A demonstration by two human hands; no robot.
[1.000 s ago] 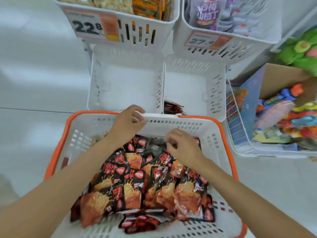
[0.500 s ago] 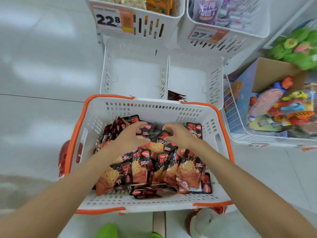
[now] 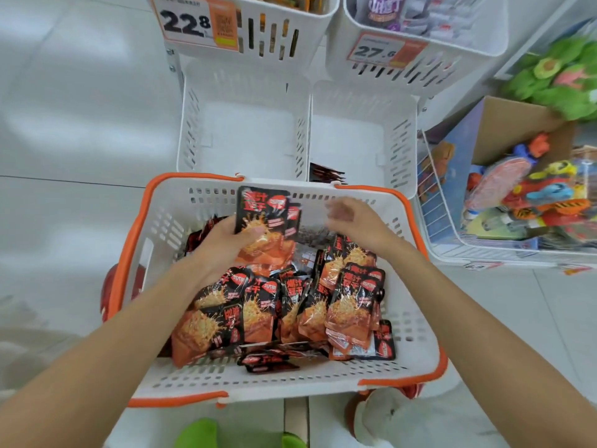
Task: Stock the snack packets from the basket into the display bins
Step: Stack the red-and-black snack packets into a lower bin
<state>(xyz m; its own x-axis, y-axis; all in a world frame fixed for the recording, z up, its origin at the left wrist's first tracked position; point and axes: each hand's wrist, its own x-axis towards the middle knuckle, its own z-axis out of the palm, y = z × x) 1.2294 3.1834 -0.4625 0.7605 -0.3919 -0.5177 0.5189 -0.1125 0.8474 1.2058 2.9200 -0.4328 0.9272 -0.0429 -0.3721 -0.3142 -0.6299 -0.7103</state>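
Note:
A white basket with an orange rim (image 3: 135, 227) sits in front of me, filled with several black-and-orange snack packets (image 3: 349, 305). My left hand (image 3: 223, 244) grips a small stack of packets (image 3: 263, 221), raised upright above the pile at the basket's far side. My right hand (image 3: 355, 221) hovers blurred over the basket's far right part, fingers relaxed, holding nothing that I can make out. Beyond the basket stand two white display bins: the left bin (image 3: 190, 124) shows no packets, the right bin (image 3: 403, 140) has a few dark packets (image 3: 324, 174) at its near corner.
Two upper bins (image 3: 310, 37) with price tags 22.8 and 27.6 hang above the lower ones. A wire basket of colourful toys (image 3: 433, 202) stands at the right, green plush above it. The floor is pale tile; green slippers show at the bottom edge.
My left hand has lifted a stack of packets out of the pile. My right hand has let go of the pile and risen toward the basket's far right.

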